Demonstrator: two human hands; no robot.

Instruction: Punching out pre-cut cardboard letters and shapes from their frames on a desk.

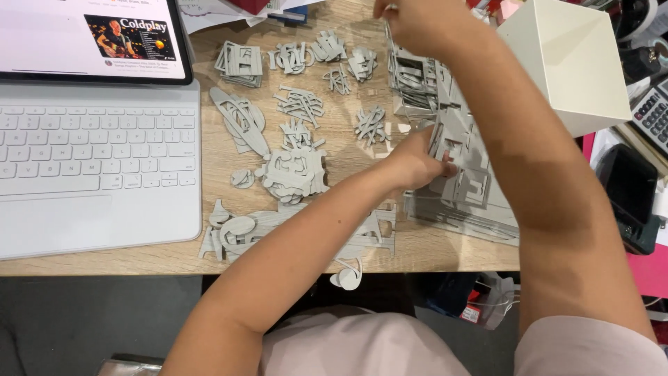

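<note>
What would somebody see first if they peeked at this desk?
Probably the grey cut-out pieces spread over the middle of the wooden desk, like puzzle parts. To their right, the left hand and right hand grip a grey punched-out sheet. At far left sits a white keyboard under a lit screen.

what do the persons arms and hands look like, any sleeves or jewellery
Both forearms are bare up to short pale pink sleeves near the shoulders. The left hand and right hand show no gloves, rings, watch or bracelets, as far as can be seen.
</note>
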